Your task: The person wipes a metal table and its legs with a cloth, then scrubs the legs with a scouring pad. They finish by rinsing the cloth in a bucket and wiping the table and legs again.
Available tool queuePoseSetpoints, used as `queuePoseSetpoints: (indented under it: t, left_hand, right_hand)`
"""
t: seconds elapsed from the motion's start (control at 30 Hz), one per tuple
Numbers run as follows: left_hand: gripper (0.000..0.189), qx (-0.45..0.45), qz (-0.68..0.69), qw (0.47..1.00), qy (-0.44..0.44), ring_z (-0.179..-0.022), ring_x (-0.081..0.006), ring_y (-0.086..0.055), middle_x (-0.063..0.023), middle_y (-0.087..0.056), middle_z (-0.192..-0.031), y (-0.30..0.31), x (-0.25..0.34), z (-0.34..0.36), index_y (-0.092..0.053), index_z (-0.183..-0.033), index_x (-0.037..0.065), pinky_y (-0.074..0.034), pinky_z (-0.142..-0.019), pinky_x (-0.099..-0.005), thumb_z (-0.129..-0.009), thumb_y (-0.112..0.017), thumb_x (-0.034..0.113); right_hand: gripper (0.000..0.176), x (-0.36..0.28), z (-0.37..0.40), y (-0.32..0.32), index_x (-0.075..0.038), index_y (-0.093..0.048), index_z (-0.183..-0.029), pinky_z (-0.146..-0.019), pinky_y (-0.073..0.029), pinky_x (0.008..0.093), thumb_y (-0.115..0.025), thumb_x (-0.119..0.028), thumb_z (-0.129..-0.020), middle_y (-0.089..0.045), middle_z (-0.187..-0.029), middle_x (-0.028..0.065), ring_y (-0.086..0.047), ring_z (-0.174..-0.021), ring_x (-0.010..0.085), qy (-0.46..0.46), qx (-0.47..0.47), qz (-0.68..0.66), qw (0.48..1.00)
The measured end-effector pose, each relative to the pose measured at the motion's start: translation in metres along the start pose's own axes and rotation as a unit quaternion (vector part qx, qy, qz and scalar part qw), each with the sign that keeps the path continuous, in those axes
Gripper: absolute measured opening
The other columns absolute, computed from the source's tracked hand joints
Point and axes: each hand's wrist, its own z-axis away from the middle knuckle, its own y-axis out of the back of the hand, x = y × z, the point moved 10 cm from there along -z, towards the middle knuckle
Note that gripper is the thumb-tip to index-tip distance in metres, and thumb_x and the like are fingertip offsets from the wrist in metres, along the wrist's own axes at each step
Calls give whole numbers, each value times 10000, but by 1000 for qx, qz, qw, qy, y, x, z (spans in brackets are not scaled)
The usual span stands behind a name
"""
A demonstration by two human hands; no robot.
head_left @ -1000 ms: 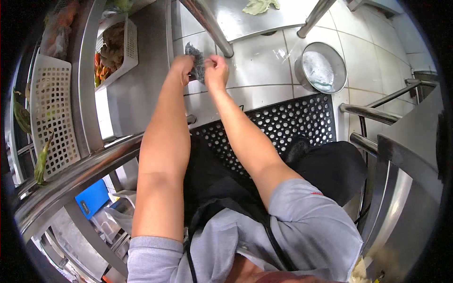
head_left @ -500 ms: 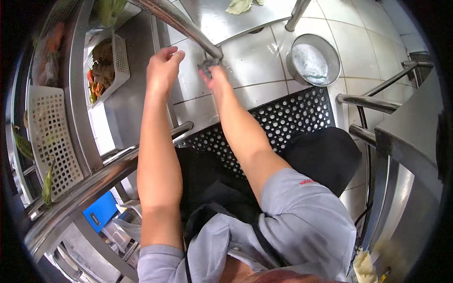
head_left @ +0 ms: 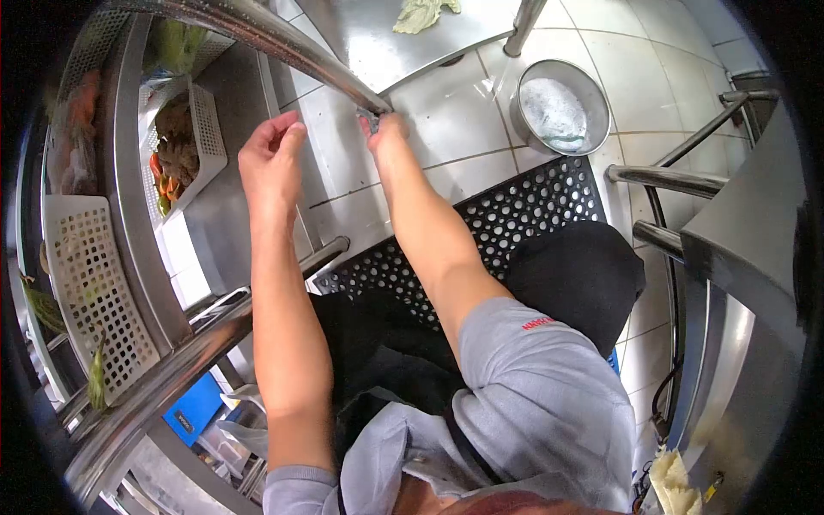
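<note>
My right hand (head_left: 390, 136) is closed on a grey scouring pad (head_left: 371, 120), at the lower end of a metal table leg (head_left: 330, 67). Part of the pad is hidden by the fingers and the leg. To the left, my left hand (head_left: 273, 163) hangs in the air with bent fingers and the thumb a little apart from them. It holds nothing. Off to the right, a round metal pot (head_left: 607, 107) with white suds (head_left: 554, 107) in it stands on the tiled floor (head_left: 446, 112).
A black rubber mat with holes (head_left: 489, 206) lies before my knees. White perforated baskets (head_left: 103, 292) sit on the metal shelving at left, one holding vegetables. A leaf (head_left: 427, 15) rests on the metal surface at the top. Metal rails (head_left: 669, 182) stand at right.
My left hand has shifted left and slightly down. The right hand has moved a little left with the scouring pad, up against the table leg. The whole view has also shifted slightly.
</note>
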Motion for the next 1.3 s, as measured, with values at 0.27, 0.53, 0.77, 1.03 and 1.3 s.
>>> queuePoseSetpoints:
  t: [0.27,0.53,0.77,1.03,1.3]
  left_hand:
    - [289,12,4,1000,9,-880,-116,-588,-58,-677,-966,13,4,7,-685,-1091,-14,-451,-830,-247,-863,-660,161]
    - [273,14,33,999,13,-867,-104,-577,-46,-674,-946,16,1,7,-690,-1076,-14,-444,-819,-241,-864,-658,154]
    - [236,22,37,999,-11,-750,-57,-493,36,-635,-876,16,3,4,-696,-1067,23,-395,-726,-218,-884,-665,170]
    - [253,20,60,998,-7,-850,-93,-559,-25,-669,-948,12,8,7,-690,-1078,-3,-435,-822,-245,-875,-662,146]
    - [266,16,84,996,-22,-896,-107,-580,-47,-675,-986,8,12,10,-678,-1094,-18,-443,-852,-254,-872,-663,128]
  right_hand:
    - [311,9,-14,-2,-110,-514,-1254,-868,-475,461,-381,-143,-975,-571,-1220,92,-540,-1112,273,-34,26,-59,997]
    - [304,7,-39,-39,-58,-523,-1209,-787,-505,462,-392,-128,-944,-558,-1217,155,-574,-1052,295,-54,-104,-130,985]
    - [335,-2,-37,-38,-20,-503,-1214,-783,-506,490,-326,-142,-957,-546,-1228,189,-583,-1024,328,-41,-82,-127,988]
    - [345,14,-73,-8,28,-470,-1191,-736,-497,507,-285,-128,-945,-533,-1192,214,-581,-988,346,2,-52,-106,993]
    - [250,28,25,-41,-108,-533,-1135,-737,-478,486,-378,-176,-951,-553,-1120,139,-540,-956,292,-95,-40,-223,969]
